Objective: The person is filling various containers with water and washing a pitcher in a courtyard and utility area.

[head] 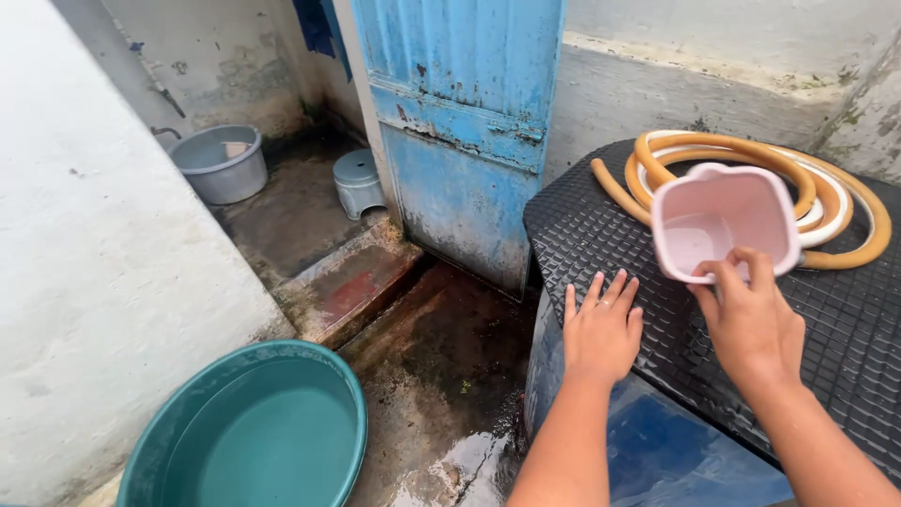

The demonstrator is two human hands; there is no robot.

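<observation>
1. The pink scoop [723,221] sat in your right hand [751,319]: your fingers [741,268] were curled over its near rim, thumb side on the rim edge, gripping it so that it tilted with its hollow facing you.
2. Your left hand [601,329] lay just to the left of that grip, palm down and flat, fingers [601,291] spread open and holding nothing, pressed on the black textured lid [582,235].
3. Just beyond your right fingertips, behind the scoop, a coiled orange hose [845,202] rested on the same lid, with a white hose [831,221] looped inside the coil. Whether the scoop touched the hoses, I could not tell.
4. Under both of your wrists, the lid covered a blue drum [657,451], whose glossy side showed between your forearms.
5. To the left of your left fingers, well apart, the wet, stained concrete floor [441,376] ran up to a worn blue metal door [460,122].
6. Farther left and nearer to you than your hands, a large green basin [253,432] stood on the floor against the whitewashed wall [103,282].
7. Farthest from your fingers, past the red-tinged step [347,286], a grey tub [221,164] and a small grey stool [358,180] stood in the washing area beyond the door.
</observation>
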